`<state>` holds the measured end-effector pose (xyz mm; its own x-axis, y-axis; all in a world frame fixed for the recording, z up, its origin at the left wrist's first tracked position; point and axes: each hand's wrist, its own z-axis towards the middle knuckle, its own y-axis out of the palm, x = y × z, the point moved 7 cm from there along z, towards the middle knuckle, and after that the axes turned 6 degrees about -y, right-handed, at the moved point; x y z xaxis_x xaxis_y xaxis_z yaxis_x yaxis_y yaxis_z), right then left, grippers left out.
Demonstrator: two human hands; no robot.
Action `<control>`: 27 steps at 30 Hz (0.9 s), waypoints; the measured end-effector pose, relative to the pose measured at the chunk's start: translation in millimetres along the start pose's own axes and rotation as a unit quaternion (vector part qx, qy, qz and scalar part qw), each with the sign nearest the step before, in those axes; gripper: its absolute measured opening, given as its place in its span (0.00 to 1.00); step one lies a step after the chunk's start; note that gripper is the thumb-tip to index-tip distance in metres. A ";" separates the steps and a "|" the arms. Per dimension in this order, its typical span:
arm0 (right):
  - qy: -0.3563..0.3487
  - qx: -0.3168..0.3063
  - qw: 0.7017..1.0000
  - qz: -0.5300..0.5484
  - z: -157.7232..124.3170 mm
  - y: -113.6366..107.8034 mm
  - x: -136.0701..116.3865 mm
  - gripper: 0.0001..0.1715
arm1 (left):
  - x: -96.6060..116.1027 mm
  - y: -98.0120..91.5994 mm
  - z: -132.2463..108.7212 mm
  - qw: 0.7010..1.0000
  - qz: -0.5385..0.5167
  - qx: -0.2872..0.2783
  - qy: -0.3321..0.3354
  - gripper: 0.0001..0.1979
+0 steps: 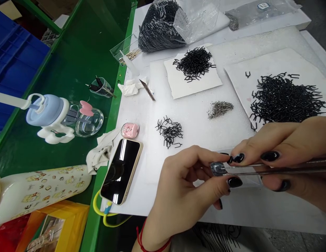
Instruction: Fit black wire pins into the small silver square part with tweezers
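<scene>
My left hand [184, 190] is closed, thumb and fingers pinching the clear, blocky end [217, 169] of a long thin strip [291, 168] with shiny brownish edges. Its exact kind I cannot make out. Farther along that strip, my right hand [291, 147] is closed on it from above and below. A tiny black piece [230, 159] shows at the right fingertips, too small to name. Behind the left hand lies a small heap of black forked pins [170, 132]. A much larger heap of such pins [283, 98] is just beyond the right hand.
Black pins [195, 61] lie on white card, near a pile of tiny metallic bits [220, 109]. A bulging bag [163, 26] stands at the back. Leftward are tweezers [147, 90], a phone [122, 171], pink case [130, 130], cup [102, 87] and bottles [49, 110].
</scene>
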<state>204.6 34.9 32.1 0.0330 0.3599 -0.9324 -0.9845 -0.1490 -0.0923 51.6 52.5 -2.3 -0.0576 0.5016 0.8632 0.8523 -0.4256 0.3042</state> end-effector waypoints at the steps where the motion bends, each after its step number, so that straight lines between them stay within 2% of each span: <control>1: 0.003 0.000 1.000 -0.001 0.0 -0.2 0.1 0.23 | 0.0 0.6 -0.3 1.000 0.000 -0.001 -0.001 0.08; 6: -0.003 -0.003 1.000 0.001 -2.4 -3.1 -1.0 0.23 | 0.3 -2.1 -2.6 1.000 0.006 0.026 0.006 0.08; 10: -0.002 0.004 1.000 -0.007 -2.8 -4.4 0.6 0.22 | -0.8 -0.9 -1.3 0.999 0.037 0.002 -0.001 0.09; 16: 0.015 0.013 0.999 -0.029 -1.0 -2.1 0.4 0.16 | 0.2 -2.3 -0.5 0.999 0.035 0.001 0.003 0.08; 22: 0.041 0.019 0.999 -0.013 -4.6 -3.3 5.0 0.18 | -1.3 -1.5 -1.9 1.000 0.026 -0.006 -0.001 0.08; 27: 0.029 0.019 0.999 0.000 -5.0 -3.7 6.9 0.18 | -0.4 -1.3 -2.3 1.000 0.025 -0.010 0.004 0.09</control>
<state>209.4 33.4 24.2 0.0425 0.3064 -0.9509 -0.9902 -0.1134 -0.0809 49.3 51.1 -2.1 -0.0199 0.4731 0.8808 0.8434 -0.4652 0.2689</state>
